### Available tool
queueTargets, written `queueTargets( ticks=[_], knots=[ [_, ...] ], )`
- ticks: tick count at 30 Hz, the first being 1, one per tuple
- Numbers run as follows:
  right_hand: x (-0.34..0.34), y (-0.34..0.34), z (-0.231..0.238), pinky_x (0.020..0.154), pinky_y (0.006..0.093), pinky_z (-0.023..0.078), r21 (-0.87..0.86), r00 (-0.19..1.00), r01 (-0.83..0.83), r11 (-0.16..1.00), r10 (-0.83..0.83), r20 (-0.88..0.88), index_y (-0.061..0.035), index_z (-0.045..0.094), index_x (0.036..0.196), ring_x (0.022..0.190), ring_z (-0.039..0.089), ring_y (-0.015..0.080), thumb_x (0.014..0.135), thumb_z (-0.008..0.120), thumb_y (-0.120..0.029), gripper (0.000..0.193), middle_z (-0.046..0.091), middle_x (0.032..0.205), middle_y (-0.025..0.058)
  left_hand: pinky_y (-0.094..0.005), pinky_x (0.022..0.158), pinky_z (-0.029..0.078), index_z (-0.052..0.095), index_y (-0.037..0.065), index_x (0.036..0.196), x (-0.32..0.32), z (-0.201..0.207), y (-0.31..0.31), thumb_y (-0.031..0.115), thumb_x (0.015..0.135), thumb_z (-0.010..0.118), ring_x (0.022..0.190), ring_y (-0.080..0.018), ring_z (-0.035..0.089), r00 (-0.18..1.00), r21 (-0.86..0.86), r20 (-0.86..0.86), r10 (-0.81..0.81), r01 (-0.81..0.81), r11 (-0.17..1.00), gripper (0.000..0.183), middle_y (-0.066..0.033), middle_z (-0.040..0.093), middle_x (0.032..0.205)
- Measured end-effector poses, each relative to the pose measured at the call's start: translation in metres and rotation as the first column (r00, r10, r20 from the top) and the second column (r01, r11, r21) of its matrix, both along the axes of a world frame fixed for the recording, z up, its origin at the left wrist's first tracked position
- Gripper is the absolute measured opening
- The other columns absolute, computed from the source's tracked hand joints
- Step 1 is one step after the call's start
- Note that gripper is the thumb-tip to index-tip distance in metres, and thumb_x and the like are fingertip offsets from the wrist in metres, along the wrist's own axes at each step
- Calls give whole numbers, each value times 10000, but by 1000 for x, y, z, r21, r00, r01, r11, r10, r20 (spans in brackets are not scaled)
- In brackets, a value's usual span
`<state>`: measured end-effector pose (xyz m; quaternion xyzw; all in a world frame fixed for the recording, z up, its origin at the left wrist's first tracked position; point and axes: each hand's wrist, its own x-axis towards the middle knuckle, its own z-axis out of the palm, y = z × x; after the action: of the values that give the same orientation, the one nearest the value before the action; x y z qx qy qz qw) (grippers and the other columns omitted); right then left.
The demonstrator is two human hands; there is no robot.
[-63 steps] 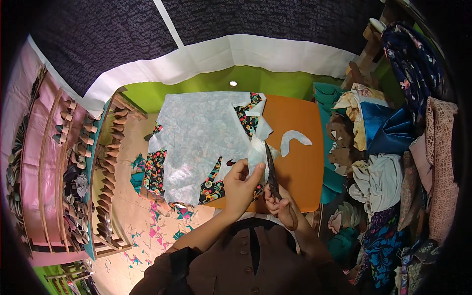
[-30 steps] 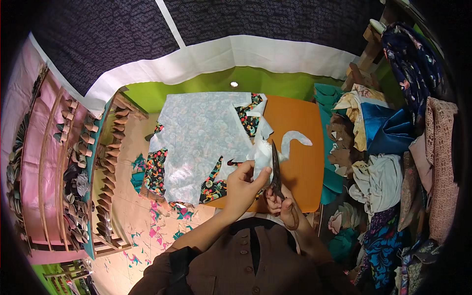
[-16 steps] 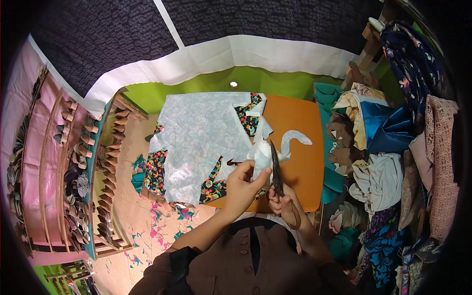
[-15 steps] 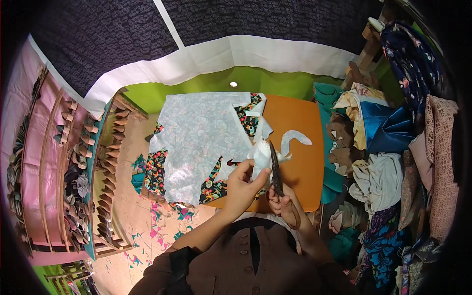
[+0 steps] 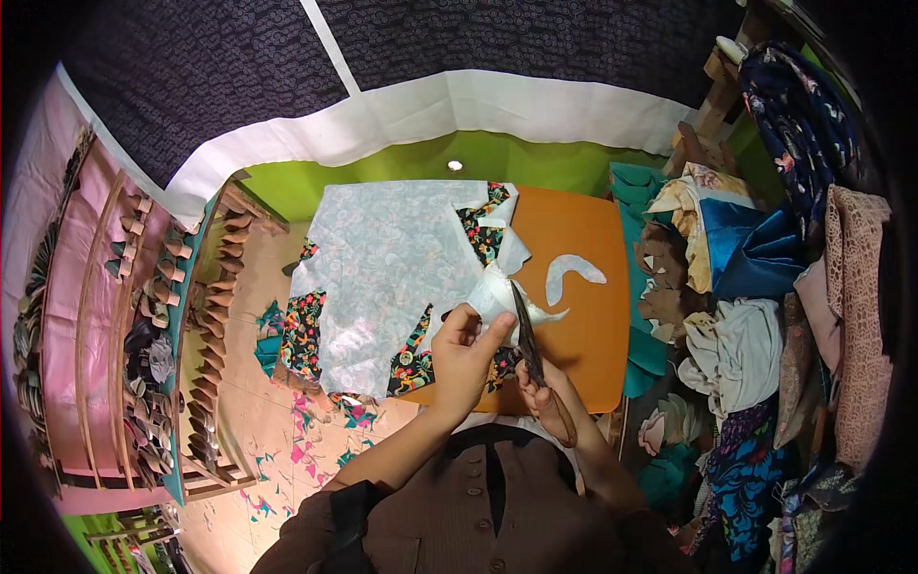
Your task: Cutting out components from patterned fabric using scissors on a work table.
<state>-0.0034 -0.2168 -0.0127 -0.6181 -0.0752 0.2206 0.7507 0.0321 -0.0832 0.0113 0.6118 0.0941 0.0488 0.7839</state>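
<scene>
My left hand (image 5: 467,352) pinches a piece of pale-backed fabric (image 5: 491,293), thumb on top. In my right hand (image 5: 547,400) is a pair of dark scissors (image 5: 530,340), its blades pointing away from me along the right side of that piece. A thin pale strip (image 5: 547,314) curls out to the right of the blades. Beneath and to the left spreads a large pale-backed floral cloth (image 5: 382,268), its dark printed side showing at several corners. A curved pale cut-out (image 5: 576,272) lies apart on the orange table (image 5: 583,354).
Shoe lasts (image 5: 212,330) line a wooden rack on the left. Colourful scraps (image 5: 311,440) litter the floor. Along the right are piled fabrics, among them a blue satin cloth (image 5: 751,253) and a white one (image 5: 741,344). A dark patterned curtain (image 5: 516,48) hangs over the far side.
My left hand has shifted slightly left and down. The scissors have tilted a little and moved left, and the thin strip beside them shows more.
</scene>
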Motion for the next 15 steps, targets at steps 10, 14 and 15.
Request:
queueTargets(
  ticks=[10,14,15],
  knots=[
    [-3,-2,-4,494,211,303,-34,991,25,999,-21,129,-22,415,858,553,326,63,718,364,-692,686,357,668,-9,-161,579,383,565,0,855,-3,10,-8,74,741,645,662,-31,500,997,70,75,7,-12,997,158,-13,581,766],
    [-6,-2,-3,458,168,219,57,1000,-15,998,15,-7,-36,389,875,534,267,31,606,388,-762,774,308,678,-32,-157,552,349,550,-3,795,-5,5,-5,85,748,641,648,-15,463,999,80,36,15,-18,997,136,6,544,736],
    [-6,-4,-5,470,177,262,45,998,-36,998,33,49,-19,415,880,547,304,41,653,347,-751,770,349,684,-23,-156,534,337,548,-1,786,-6,6,-4,89,747,643,627,-10,449,1000,114,3,18,-18,993,136,15,536,714]
  ],
)
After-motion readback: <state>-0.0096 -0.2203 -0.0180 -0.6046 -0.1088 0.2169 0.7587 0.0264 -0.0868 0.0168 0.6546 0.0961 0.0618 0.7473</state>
